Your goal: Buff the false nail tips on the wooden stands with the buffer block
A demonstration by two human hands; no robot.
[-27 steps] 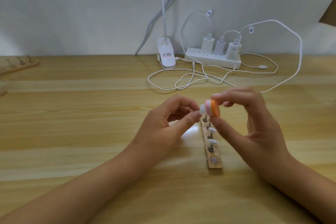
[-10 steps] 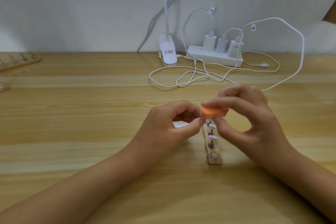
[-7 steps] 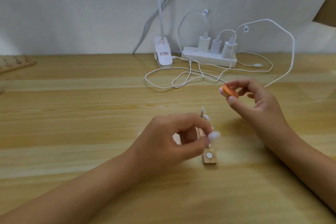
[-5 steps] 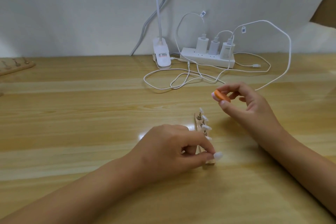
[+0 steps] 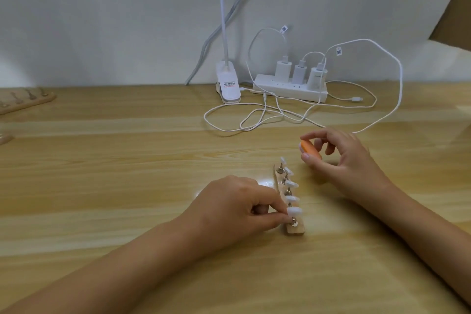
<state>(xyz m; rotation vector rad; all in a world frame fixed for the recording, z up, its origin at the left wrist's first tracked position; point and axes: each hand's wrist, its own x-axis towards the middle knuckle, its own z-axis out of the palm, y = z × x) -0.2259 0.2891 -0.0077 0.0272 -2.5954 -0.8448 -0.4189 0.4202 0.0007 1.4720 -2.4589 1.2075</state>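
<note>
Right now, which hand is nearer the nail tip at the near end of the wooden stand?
Left. The left hand pinches the base of that nail tip; the right hand holds the buffer block beyond the far end of the stand.

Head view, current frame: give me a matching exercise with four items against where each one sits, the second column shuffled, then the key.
Things
1. orange oval buffer block
2. long wooden stand with white false nail tips
3. white power strip
4. second wooden stand

Places
A. at the far left edge of the table
B. pinched in the right hand
C. by the back wall, with three chargers plugged in
D. mid-table, with the left hand pinching its nearest peg

Pairs: 1-B; 2-D; 3-C; 4-A
</note>
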